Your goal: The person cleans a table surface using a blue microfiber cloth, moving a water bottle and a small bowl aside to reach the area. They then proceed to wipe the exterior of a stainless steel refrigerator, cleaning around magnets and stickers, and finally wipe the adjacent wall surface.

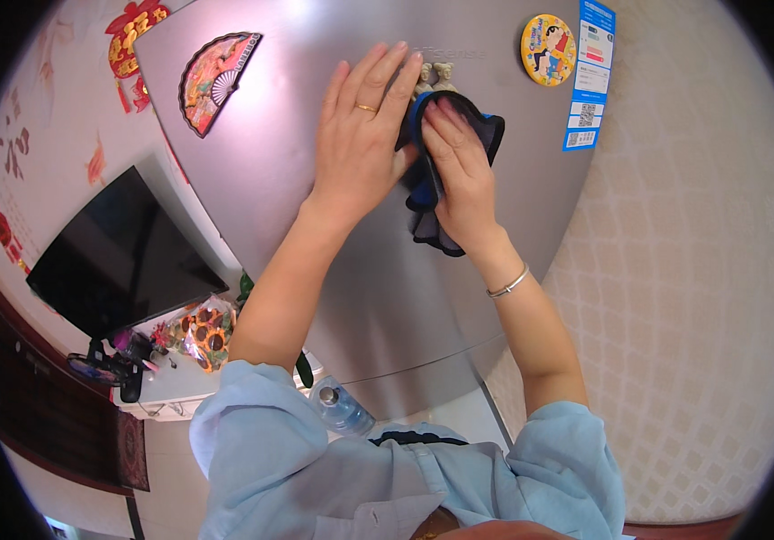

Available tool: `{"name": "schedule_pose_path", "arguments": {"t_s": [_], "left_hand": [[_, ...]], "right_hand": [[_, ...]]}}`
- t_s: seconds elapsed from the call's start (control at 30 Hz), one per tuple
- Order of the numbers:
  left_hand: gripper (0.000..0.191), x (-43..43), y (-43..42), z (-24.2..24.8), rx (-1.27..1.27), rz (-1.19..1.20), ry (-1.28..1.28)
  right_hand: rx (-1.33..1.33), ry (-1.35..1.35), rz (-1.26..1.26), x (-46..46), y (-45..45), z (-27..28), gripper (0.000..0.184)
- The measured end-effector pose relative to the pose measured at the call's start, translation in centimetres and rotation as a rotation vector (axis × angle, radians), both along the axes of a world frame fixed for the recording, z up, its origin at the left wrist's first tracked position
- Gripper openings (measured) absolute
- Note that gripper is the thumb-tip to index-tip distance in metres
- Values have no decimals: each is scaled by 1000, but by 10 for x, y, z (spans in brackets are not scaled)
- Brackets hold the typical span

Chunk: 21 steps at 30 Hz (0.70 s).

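Note:
My left hand (363, 128) lies flat on the grey metallic refrigerator door (387, 290), its fingers extended and a ring on one of them. Just to its right, my right hand (457, 162) presses a dark cloth with black edging and blue parts (432, 185) against the door. The cloth is bunched under the palm and fingers, and part of it hangs below. Two small pale figurine magnets (442, 75) show right above the cloth; their lower parts are hidden. Left of my hands is a fan-shaped magnet (218, 84); to the right is a round yellow cartoon magnet (549, 50).
A blue and white label (589, 81) is stuck near the door's right edge, beside a patterned wall (683, 270). At left stand a black television (127, 253), wrapped sunflowers (208, 334) and a small fan (97, 368) on a white cabinet (177, 391). A clear bottle (343, 408) stands low.

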<state>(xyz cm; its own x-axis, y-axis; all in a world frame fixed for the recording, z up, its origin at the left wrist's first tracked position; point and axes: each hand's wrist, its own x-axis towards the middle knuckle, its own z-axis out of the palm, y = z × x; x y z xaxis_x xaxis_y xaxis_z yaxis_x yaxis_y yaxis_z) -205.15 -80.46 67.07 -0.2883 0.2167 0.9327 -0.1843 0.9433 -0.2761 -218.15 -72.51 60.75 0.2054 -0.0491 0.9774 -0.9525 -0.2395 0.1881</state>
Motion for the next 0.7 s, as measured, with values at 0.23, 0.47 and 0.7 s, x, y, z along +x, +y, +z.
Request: {"name": "schedule_pose_path", "arguments": {"t_s": [0.23, 0.47, 0.7], "left_hand": [[82, 2, -2, -1, 15, 28, -2], [76, 3, -4, -1, -24, 69, -15], [76, 2, -2, -1, 11, 59, -23]], "right_hand": [[-22, -91, 73, 4, -1, 23, 65], [-51, -321, 275, 7, -5, 10, 60], [-30, -72, 174, -13, 9, 70, 46]]}}
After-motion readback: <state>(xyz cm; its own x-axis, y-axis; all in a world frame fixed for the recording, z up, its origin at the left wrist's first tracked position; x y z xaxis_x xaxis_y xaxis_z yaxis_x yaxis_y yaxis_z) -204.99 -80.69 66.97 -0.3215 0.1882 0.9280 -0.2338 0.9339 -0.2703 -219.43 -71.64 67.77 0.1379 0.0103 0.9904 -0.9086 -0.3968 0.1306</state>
